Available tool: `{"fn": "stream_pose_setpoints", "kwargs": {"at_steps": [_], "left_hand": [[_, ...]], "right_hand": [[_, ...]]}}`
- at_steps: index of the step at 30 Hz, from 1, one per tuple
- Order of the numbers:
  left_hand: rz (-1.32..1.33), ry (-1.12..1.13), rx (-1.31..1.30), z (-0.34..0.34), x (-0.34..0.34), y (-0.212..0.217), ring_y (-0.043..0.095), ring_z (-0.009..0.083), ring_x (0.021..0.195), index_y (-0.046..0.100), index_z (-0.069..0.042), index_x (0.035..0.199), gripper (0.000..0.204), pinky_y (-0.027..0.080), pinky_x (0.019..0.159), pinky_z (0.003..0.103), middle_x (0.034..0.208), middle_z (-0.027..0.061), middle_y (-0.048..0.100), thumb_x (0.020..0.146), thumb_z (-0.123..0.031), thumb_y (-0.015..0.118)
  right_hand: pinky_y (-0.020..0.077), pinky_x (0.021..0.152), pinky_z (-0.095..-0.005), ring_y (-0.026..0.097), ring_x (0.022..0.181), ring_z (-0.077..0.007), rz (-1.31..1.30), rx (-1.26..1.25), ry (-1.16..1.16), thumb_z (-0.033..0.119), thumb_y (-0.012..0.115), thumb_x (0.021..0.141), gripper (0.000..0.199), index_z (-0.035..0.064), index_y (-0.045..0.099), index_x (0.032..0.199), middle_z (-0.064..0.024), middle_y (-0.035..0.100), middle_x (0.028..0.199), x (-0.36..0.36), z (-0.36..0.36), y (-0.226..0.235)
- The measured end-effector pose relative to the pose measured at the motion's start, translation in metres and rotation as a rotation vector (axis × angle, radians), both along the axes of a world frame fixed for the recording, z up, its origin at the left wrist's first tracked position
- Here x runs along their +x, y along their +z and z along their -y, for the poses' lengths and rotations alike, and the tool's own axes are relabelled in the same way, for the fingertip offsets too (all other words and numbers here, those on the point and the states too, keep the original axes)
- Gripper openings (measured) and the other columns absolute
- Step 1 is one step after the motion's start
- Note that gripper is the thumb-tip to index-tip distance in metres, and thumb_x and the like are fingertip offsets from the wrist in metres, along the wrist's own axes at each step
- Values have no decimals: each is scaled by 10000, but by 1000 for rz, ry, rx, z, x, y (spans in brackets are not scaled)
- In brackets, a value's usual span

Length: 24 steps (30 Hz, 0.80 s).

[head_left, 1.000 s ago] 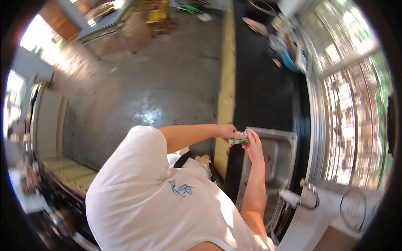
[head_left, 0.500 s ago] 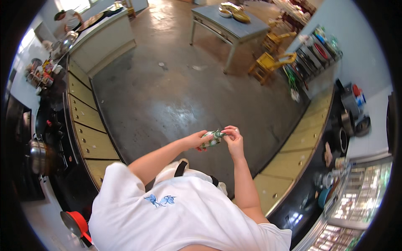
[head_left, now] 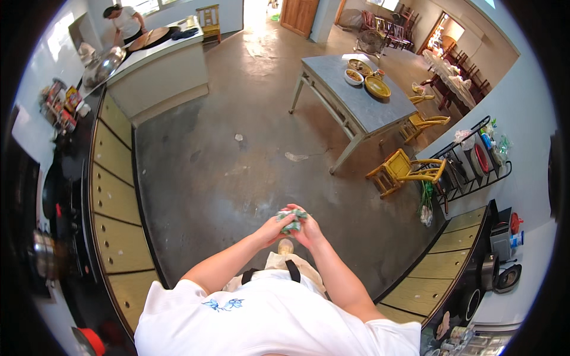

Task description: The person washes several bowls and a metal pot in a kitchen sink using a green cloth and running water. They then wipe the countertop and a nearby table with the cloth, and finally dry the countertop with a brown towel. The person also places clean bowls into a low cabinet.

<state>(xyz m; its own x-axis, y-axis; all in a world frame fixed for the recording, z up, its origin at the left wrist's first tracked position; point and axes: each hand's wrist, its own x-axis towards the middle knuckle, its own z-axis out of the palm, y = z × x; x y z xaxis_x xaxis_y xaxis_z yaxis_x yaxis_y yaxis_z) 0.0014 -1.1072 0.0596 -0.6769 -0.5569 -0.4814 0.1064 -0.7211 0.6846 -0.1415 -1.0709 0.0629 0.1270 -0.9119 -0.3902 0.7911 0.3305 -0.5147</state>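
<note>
A person in a white shirt stands on a bare grey concrete floor (head_left: 196,190) of a large kitchen, both hands raised together in front of the chest. The left hand (head_left: 274,228) and the right hand (head_left: 309,230) close from either side on a small crumpled green-and-white cloth (head_left: 292,221), the fingers curled in and pressed against it so that the bundle sits bunched between the two palms, held in the air above the floor. How tightly each finger grips cannot be made out at this size.

To the person's left runs a long dark counter with pale yellow drawer fronts (head_left: 113,196); a second run of the same yellow-fronted cabinets (head_left: 439,267) stands to the right, carrying pots and small appliances. Ahead, well apart from the hands, a grey-topped table on pale legs (head_left: 380,110) bears a yellow bowl (head_left: 377,86) and a smaller dish (head_left: 354,76). Yellow wooden chairs (head_left: 404,169) stand beside it. In the far corner another person in a white top (head_left: 126,21) works at a light-coloured island counter (head_left: 160,74).
</note>
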Motion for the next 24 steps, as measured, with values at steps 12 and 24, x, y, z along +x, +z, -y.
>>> {"fn": "stream_pose_setpoints", "kwargs": {"at_steps": [12, 24], "left_hand": [[415, 307, -183, 298, -44, -20, 575, 173, 968, 440, -110, 1252, 455, 499, 793, 332, 1096, 72, 574, 905, -340, 623], [624, -485, -1286, 676, -90, 20, 616, 329, 791, 684, -55, 930, 228, 476, 714, 415, 858, 151, 656, 867, -266, 627]], "right_hand": [[536, 626, -251, 616, 817, -125, -665, -79, 181, 75, 597, 894, 300, 41, 531, 1184, -58, 610, 976, -67, 342, -7], [490, 440, -280, 583, 447, -140, -1054, 204, -112, 66, 632, 751, 436, 76, 582, 1184, -64, 597, 695, -174, 653, 11]]}}
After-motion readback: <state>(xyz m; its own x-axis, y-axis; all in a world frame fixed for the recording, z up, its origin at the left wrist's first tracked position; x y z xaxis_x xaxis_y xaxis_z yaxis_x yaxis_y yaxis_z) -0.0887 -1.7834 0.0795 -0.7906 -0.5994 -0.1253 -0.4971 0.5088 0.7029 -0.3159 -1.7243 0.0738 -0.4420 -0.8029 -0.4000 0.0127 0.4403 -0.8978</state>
